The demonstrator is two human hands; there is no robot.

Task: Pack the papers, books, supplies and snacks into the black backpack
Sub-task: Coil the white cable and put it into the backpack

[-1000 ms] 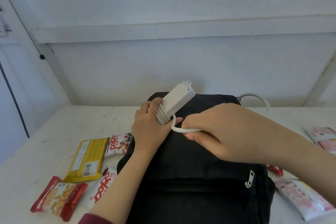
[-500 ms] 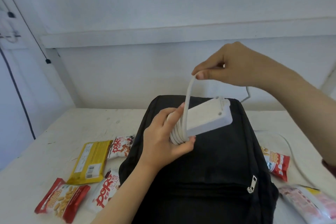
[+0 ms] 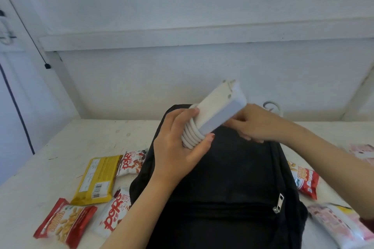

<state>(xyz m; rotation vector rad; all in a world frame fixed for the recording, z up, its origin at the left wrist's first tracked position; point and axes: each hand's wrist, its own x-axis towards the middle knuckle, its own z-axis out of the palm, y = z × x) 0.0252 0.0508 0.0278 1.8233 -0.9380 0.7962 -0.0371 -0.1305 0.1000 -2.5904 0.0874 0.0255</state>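
The black backpack (image 3: 222, 178) is lying flat in the middle of the white table (image 3: 60, 143), with its top pointing to the far side. Its zipper pull (image 3: 278, 205) is sitting at the right end of a pocket seam that is looking closed, and nothing inside the bag is showing.

The left hand (image 3: 178, 147) is gripping a white power strip (image 3: 218, 107). Its fingers and thumb are curling round the turns of cord (image 3: 190, 135) wound on the strip's near end, and it is holding the strip tilted just above the far part of the bag. The right hand (image 3: 257, 125) is reaching in under the strip with its fingers curled, but whether it is pinching the cord is hidden. A loose loop (image 3: 273, 105) is showing just beyond it.

All the visible snacks are lying on the table outside the bag:
- **Left:** a yellow packet (image 3: 97, 180), two white Popo packets (image 3: 115, 216) and a red peanut packet (image 3: 64, 220).
- **Right:** a red packet (image 3: 306, 181) and pink packets (image 3: 340, 226).
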